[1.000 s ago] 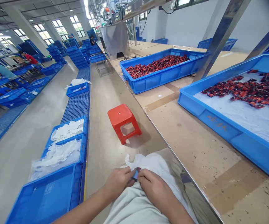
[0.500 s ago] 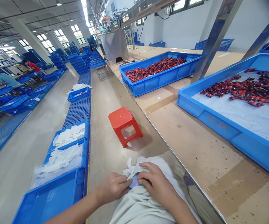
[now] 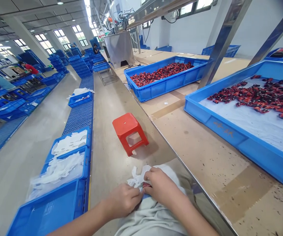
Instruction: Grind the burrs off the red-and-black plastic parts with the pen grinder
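My two hands meet above my lap, over a pale cloth garment. My right hand [image 3: 162, 185] is closed, with a small dark-red piece [image 3: 146, 185] between thumb and fingers. Beside it, my left hand [image 3: 126, 200] is pinched shut at the same spot. What its fingertips grip is mostly hidden. Just beyond my fingers a white limp cloth [image 3: 136, 178] with ragged strips lies on my lap. A bluish patch shows under my right thumb.
An orange-red stool [image 3: 128, 126] stands ahead on the floor. To the right, a cardboard-covered table [image 3: 176, 127] bears a large blue tray [image 3: 205, 113] and a farther blue tray [image 3: 147, 95] of red-black pieces. Blue crates [image 3: 70, 196], some with white cloths, line my left.
The dark-red piece now shows between my hands, where a bluish patch showed before. My right fingers have curled in, and my left hand has shifted slightly right. The view has turned slightly.
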### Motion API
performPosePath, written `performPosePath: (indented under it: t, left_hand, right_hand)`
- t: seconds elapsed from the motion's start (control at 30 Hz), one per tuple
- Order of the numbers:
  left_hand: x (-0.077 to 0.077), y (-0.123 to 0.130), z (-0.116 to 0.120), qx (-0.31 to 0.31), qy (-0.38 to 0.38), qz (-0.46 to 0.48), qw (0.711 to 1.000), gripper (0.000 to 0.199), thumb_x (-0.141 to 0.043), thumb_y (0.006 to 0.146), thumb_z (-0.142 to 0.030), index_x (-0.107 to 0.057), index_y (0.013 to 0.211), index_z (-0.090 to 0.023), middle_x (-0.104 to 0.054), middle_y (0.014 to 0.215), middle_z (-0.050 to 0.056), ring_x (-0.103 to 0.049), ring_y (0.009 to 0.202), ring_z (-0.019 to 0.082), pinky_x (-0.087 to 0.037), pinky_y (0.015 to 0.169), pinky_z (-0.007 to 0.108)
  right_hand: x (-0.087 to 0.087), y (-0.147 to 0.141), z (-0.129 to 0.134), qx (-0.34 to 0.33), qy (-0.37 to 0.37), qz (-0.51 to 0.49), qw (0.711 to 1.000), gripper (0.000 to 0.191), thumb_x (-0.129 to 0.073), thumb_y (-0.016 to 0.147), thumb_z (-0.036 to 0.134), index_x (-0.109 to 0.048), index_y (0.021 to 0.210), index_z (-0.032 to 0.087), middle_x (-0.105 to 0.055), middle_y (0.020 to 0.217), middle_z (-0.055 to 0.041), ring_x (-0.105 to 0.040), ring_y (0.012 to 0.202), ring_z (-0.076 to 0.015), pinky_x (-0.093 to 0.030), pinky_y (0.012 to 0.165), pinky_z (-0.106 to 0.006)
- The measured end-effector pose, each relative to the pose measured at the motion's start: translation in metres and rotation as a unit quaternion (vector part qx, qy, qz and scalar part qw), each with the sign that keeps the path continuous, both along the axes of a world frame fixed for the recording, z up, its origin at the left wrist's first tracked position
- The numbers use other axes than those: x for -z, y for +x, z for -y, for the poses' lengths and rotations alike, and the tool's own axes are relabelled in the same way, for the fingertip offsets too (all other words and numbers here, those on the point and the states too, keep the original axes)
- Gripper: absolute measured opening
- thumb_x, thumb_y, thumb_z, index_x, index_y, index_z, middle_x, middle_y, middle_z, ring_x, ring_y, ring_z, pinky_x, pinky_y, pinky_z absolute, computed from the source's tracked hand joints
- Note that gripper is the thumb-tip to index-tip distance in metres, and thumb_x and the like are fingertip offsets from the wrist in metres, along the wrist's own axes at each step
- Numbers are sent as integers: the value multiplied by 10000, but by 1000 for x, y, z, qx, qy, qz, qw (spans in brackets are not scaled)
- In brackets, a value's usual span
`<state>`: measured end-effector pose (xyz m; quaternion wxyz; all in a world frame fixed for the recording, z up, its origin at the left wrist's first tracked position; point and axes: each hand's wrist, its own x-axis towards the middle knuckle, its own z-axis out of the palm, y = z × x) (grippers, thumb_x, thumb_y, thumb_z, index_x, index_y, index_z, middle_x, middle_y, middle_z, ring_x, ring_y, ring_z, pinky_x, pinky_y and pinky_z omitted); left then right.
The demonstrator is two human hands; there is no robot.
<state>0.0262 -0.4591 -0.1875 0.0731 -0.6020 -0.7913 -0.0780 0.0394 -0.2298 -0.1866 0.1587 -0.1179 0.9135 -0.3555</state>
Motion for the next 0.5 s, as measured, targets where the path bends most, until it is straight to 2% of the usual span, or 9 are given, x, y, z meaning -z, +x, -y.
performPosePath:
  t: [0.07,0.17,0.3,0.4,0.5]
  left_hand:
    - [-9,3,0,-1,8,0,1000,244,-498,1124,-198,-694,988,-146,-636,659,-46,-544,462,109,-415,424,237]
    - [-25,7,1,-4,18,2,1000,376,-377,1127,-178,-699,934,-159,-647,624,-7,-564,440,145,-383,400,314]
    - [-45,10,17,-11,28,3,1000,353,-408,1125,-202,-711,945,-174,-642,591,-2,-576,430,148,-387,426,331]
    - [-51,7,39,-20,36,3,999,272,-471,1100,-181,-713,977,-180,-636,578,-9,-575,434,146,-378,442,328]
    - [-46,1,60,-33,52,1,998,209,-505,1068,-130,-704,1023,-178,-634,592,-17,-573,448,142,-366,459,316]
  right_hand:
    - [-5,4,-1,5,-10,3,1000,229,-752,1027,364,-731,1140,166,-742,1185,-80,-724,1106,-257,-630,952,-471]
    - [-11,9,-11,-19,-63,-4,998,200,-753,1029,335,-745,1152,177,-750,1192,-76,-724,1119,-253,-624,980,-479]
    - [-15,18,-37,-53,-140,-25,988,175,-747,1034,247,-770,1202,203,-769,1205,-58,-725,1165,-249,-607,1037,-494]
    - [-13,27,-49,-65,-160,-42,984,324,-762,991,155,-749,1299,257,-762,1295,-44,-713,1242,-227,-593,1097,-435]
    - [-6,35,-43,-58,-135,-77,986,568,-788,871,42,-699,1366,308,-737,1381,-29,-689,1305,-207,-575,1129,-341]
